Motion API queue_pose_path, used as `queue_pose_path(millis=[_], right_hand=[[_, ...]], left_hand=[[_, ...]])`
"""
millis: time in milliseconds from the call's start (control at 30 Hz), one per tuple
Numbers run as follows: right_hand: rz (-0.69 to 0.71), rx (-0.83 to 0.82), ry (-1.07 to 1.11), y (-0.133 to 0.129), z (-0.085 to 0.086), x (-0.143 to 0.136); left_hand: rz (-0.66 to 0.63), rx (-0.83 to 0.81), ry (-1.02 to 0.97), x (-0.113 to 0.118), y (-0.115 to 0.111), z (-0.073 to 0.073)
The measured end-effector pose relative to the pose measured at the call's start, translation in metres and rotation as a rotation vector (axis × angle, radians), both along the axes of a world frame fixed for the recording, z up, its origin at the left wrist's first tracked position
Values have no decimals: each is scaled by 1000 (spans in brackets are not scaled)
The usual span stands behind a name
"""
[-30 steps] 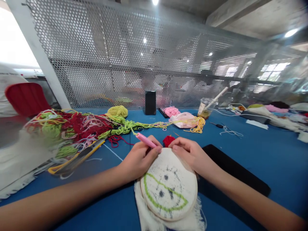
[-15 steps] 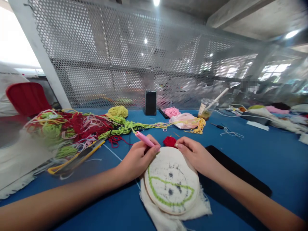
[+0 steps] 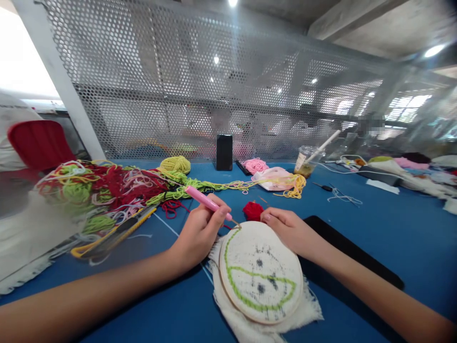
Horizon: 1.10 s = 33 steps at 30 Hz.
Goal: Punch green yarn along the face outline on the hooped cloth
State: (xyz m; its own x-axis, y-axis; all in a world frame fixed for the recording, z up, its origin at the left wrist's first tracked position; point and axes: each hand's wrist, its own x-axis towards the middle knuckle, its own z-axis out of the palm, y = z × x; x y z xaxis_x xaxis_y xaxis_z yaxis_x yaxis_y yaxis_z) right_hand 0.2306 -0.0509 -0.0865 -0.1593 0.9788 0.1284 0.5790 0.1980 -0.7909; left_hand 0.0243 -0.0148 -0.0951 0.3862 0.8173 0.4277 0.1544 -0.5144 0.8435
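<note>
My left hand [image 3: 200,228] is closed round a pink punch needle [image 3: 209,202], whose metal tip meets the upper left edge of the hooped white cloth [image 3: 264,252]. Green yarn stitches run down the cloth's left side and form a curved shape with dark marks inside and above. At the upper right rim of the round hoop, my right hand [image 3: 285,228] pinches the edge, its fingertips near a red yarn ball [image 3: 253,211]. Loose cloth hangs out below the hoop.
Tangled yarn [image 3: 124,186] and a yellow-handled tool [image 3: 117,233] lie at left. A phone [image 3: 224,152] stands before the mesh panel, with a drink cup [image 3: 305,162] to its right. A black flat object [image 3: 353,252] lies beneath my right forearm.
The hoop has shifted slightly right and down. My left hand has tilted the punch needle flatter, and its metal tip now shows at the cloth. My right hand has moved slightly down.
</note>
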Motion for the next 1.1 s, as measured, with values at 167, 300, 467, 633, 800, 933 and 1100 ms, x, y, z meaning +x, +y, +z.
queue_pose_path(millis=[167,300,467,633,800,933,1100], right_hand=[[9,-8,11,0,0,-1],[-1,-6,8,0,1,-1],[-3,2,-3,-1,2,-1],[9,18,-4,-4,8,-4],[1,18,6,-5,12,-7],[-20,-18,38,-5,9,-8],[-30,-22,22,-5,7,-7]], left_hand=[[-6,31,10,1,-1,1],[-5,81,45,1,-1,2],[-29,229,127,0,-3,1],[-180,423,257,4,-4,-3],[-209,433,357,8,-1,-3],[-170,351,264,6,-3,0],[-61,296,163,0,-6,1]])
